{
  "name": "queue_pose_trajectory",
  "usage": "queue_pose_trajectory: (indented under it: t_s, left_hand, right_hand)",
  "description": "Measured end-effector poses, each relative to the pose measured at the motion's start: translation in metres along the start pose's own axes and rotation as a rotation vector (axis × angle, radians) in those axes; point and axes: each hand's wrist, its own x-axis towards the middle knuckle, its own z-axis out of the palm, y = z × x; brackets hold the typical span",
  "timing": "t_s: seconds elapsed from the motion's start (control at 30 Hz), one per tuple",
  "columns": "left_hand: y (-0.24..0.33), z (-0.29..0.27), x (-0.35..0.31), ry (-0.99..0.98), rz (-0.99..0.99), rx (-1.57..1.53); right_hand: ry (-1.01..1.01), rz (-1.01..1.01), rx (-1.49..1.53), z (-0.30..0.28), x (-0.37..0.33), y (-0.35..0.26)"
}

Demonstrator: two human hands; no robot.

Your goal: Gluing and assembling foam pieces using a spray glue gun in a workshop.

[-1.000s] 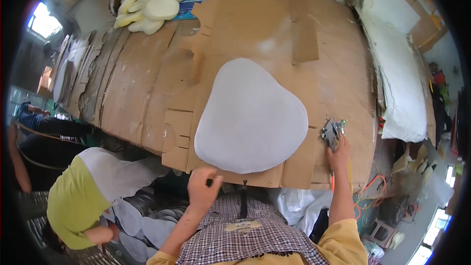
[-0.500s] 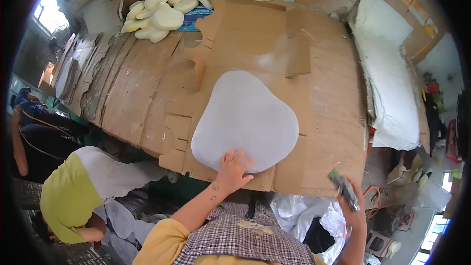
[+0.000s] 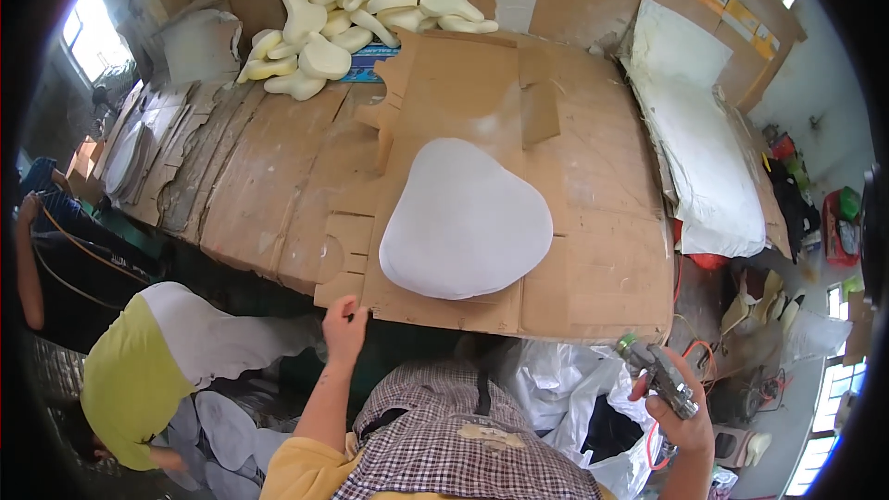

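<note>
A light grey, rounded-triangular fabric-looking piece (image 3: 468, 222) lies on flattened cardboard (image 3: 444, 313) over the worktable, its narrow end pointing away from me. My left hand (image 3: 344, 331) hovers off the near edge of the table, left of the piece and apart from it; its fingers are loosely bent with nothing in them. Down at the right, my right hand (image 3: 683, 398) grips a metal spray gun (image 3: 662, 378) with a green tip, held beyond the table's near right corner. A red hose (image 3: 656, 449) shows beneath that hand.
Cream saddle-shaped foam pads (image 3: 324, 56) are heaped at the back left, partly on a blue box (image 3: 370, 65). A white-covered board (image 3: 708, 167) stands along the right side. White plastic sheeting (image 3: 546, 389) hangs near my right side. A person in a lime top (image 3: 130, 370) bends at the left.
My left hand has come off the grey piece and moved left, past the table edge. My right hand still holds the spray gun, now slightly lower. The whole view has shifted a little.
</note>
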Motion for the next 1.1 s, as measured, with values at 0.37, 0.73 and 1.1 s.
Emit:
queue_pose_trajectory:
  t_s: [0.37,0.73,1.1]
  left_hand:
    - [-0.027,-0.043,-0.023,0.038,-0.236,-0.151]
    - [-0.037,-0.028,-0.021,0.022,-0.218,-0.244]
    - [-0.033,-0.028,-0.013,0.020,-0.285,-0.294]
  right_hand:
    - [0.193,0.008,-0.033,0.014,-0.038,-0.020]
    - [-0.002,-0.041,0.181,0.050,-0.020,-0.012]
    - [0.328,-0.052,0.035,0.020,-0.038,-0.011]
